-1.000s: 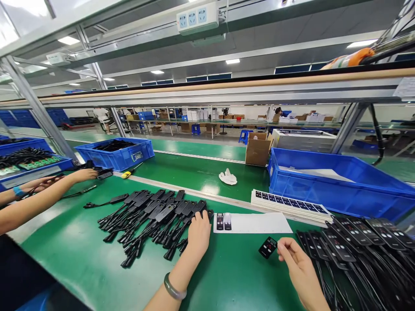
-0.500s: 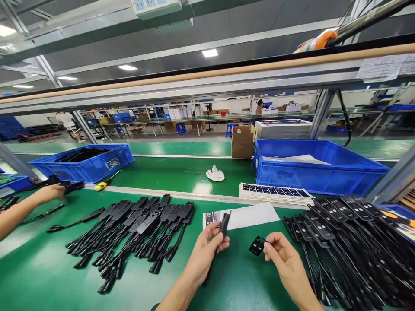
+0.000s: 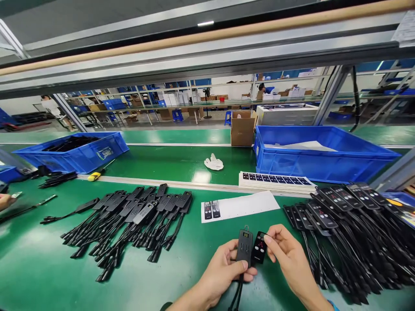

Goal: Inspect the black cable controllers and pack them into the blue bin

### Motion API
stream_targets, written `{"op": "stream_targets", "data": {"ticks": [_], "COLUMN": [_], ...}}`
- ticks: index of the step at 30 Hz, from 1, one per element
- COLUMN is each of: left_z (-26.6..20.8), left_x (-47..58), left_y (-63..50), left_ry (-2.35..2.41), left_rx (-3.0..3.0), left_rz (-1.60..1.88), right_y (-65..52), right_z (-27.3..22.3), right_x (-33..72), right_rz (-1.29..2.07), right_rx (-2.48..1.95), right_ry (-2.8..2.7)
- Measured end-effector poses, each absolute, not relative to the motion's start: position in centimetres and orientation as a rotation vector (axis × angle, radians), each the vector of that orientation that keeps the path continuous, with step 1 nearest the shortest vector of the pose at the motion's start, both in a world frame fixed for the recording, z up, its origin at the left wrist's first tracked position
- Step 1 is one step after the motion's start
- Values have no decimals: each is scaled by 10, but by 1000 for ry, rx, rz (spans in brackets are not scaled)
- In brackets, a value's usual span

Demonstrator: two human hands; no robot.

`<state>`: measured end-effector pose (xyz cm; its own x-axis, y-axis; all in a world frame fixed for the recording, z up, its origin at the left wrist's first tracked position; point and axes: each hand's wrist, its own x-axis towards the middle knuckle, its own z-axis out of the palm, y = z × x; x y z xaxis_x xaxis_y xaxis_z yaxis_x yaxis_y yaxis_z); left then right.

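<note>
My left hand (image 3: 227,263) is closed around a black controller (image 3: 245,248) with a small display at its top and cables hanging below. Pinched in my right hand (image 3: 282,248) is a black label sticker (image 3: 260,248) with red and white marks. The sticker is upright just right of the controller; whether their edges touch I cannot tell. Beyond them lies a white label sheet (image 3: 246,206) with two stickers at its left end. Controllers without labels (image 3: 147,211) are spread out on the left, and labelled controllers (image 3: 320,214) are heaped on the right.
Behind the sheet is a stack of label sheets (image 3: 275,183). Blue bins stand at the left (image 3: 74,153) and right (image 3: 324,160), with a white glove (image 3: 213,162) between them. A yellow-handled tool (image 3: 94,176) lies by the left bin. A co-worker's hand (image 3: 7,201) shows at the far left.
My left hand has turned the controller face toward me and brought it beside the sticker. The view has tilted down. The co-worker's hand has drawn back toward the left edge.
</note>
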<state>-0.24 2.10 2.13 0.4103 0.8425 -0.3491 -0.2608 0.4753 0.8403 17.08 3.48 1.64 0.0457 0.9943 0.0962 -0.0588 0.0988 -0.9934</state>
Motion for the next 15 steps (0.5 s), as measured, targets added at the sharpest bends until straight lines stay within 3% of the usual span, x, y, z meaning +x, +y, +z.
{"op": "stream_targets", "data": {"ticks": [15], "left_z": [23], "left_x": [0], "left_y": [16], "left_ry": [742], "left_rx": [780], "left_rz": [744], "right_y": [32], "right_z": [22], "right_x": [161], "right_rz": [1181], "right_rx": [-1158], "right_ry": [-1245]}}
